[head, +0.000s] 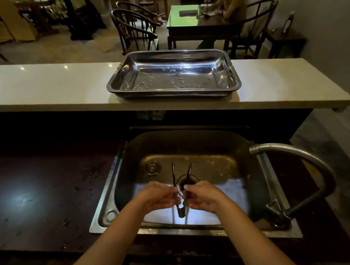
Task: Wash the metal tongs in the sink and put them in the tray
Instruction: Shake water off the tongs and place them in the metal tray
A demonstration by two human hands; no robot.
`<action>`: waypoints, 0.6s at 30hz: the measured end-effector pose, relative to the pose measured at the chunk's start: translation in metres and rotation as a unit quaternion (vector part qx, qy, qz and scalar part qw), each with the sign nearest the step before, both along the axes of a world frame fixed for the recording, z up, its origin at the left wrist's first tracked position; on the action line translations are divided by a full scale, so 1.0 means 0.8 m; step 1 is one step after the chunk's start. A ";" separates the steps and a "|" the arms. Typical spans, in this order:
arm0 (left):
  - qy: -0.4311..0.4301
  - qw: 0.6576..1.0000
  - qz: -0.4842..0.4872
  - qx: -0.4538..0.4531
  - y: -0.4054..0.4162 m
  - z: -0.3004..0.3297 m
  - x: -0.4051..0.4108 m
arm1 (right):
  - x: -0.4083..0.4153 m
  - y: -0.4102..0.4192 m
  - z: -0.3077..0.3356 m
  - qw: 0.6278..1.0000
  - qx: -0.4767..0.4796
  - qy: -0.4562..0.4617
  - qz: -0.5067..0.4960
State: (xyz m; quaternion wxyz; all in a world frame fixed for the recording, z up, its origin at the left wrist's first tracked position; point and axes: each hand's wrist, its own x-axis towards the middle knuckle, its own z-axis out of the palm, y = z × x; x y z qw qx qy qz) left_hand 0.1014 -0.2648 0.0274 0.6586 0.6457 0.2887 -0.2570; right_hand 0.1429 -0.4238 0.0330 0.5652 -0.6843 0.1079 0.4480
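Both grips pinch the metal tongs [180, 191] over the sink [191, 143]: the left hand [160, 195] closes fingers on the arm at 9 o'clock, the right hand [202, 194] on the arm at 3 o'clock. The tongs' arms are spread, tips pointing to 12 o'clock above the drain [188, 182], the hinge at 6 o'clock. The faucet [306, 157] arches at 3 o'clock. At 12 o'clock, the wet tray [173, 91] sits on the pale worktop [44, 87].
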 end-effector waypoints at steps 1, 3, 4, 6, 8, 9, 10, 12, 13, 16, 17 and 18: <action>0.005 1.000 -0.002 -0.010 0.005 -0.002 -0.001 | -0.002 0.004 -0.001 1.000 0.003 0.010 -0.007; 0.002 1.000 -0.002 -0.024 0.015 -0.004 0.000 | -0.002 0.013 -0.003 1.000 0.009 0.008 -0.023; -0.001 1.000 -0.005 -0.029 0.019 -0.003 0.001 | -0.001 0.017 -0.002 0.999 0.011 0.003 -0.030; -0.003 0.999 -0.009 -0.036 0.027 0.001 0.003 | 0.001 0.025 0.002 0.999 0.008 -0.008 -0.038; 0.004 0.999 -0.024 -0.029 0.035 0.005 0.006 | 0.001 0.033 0.004 0.999 -0.007 -0.017 -0.036; 0.006 0.999 -0.032 -0.025 0.038 0.006 0.007 | -0.001 0.038 0.005 0.999 -0.011 -0.018 -0.036; 0.002 0.999 -0.035 -0.023 0.042 0.007 0.008 | -0.002 0.041 0.006 0.999 -0.011 -0.021 -0.040; -0.022 0.999 -0.043 -0.015 0.050 0.013 0.012 | -0.003 0.047 0.014 0.998 -0.010 -0.045 -0.049; -0.039 0.998 -0.048 -0.007 0.053 0.018 0.013 | -0.003 0.048 0.021 0.997 -0.009 -0.063 -0.048; -0.108 0.991 -0.073 0.029 0.063 0.045 0.019 | 0.000 0.049 0.056 0.993 0.018 -0.116 -0.021; -0.131 0.987 -0.081 0.036 0.066 0.057 0.021 | 0.001 0.049 0.070 0.991 0.035 -0.127 -0.014; -0.150 0.984 -0.090 0.039 0.069 0.071 0.023 | 0.000 0.048 0.084 0.989 0.051 -0.137 -0.008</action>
